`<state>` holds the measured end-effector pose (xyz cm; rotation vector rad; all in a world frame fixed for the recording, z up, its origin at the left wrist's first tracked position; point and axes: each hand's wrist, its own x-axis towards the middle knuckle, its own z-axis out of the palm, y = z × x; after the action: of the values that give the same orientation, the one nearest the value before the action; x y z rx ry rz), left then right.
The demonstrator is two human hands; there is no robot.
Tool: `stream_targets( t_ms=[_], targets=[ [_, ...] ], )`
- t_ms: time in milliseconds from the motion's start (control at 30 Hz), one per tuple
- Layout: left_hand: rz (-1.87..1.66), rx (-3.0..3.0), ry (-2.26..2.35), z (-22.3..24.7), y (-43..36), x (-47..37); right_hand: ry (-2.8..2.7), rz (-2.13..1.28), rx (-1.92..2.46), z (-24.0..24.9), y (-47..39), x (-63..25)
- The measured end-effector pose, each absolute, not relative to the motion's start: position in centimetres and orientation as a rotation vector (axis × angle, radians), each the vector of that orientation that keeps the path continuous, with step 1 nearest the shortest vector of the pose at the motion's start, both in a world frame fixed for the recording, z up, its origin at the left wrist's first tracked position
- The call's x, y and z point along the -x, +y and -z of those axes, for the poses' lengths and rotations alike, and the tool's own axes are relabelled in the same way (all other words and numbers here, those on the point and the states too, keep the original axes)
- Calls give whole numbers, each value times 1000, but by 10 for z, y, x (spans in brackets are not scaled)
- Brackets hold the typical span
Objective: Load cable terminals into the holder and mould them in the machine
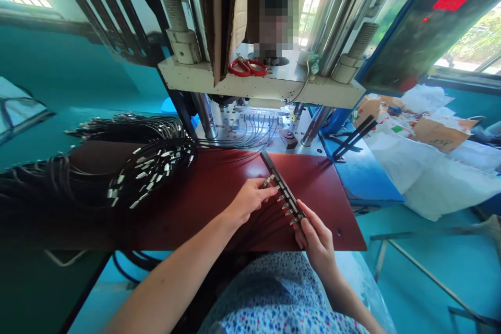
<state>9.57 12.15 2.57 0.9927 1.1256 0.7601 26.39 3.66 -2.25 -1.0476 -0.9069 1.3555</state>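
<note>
A dark narrow bar lies at a slant above the red-brown tabletop, with several small metal connectors in a row along its left edge. My right hand grips the lower end of this bar between thumb and fingers. Near the bar's middle, my left hand pinches a small metal connector at the bar's edge. Thin black cables trail down and left from the connectors over the tabletop.
Bundled black cables with metal ends cover the left side. Behind the tabletop stands a press with wired parts inside and red-handled scissors on its plate. Dark bars rest at the right, beside white bags.
</note>
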Motion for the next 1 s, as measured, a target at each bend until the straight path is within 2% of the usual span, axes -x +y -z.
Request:
stream_targets(
  t_ms=[400, 667, 867, 1000],
  targets=[
    [-834, -1029, 1139, -26, 123, -97, -1102, -1292, 1231, 18, 35, -266],
    [-979, -1059, 1175, -24, 124, -87, -871, -1362, 1173, 16, 35, -263],
    [-763, -1038, 1165, -25, 120, -89, -842, -1400, 1160, 13, 34, -265],
    [-737, -950, 1112, -25, 121, -88, -864, -1408, 1166, 14, 36, -267]
  ],
)
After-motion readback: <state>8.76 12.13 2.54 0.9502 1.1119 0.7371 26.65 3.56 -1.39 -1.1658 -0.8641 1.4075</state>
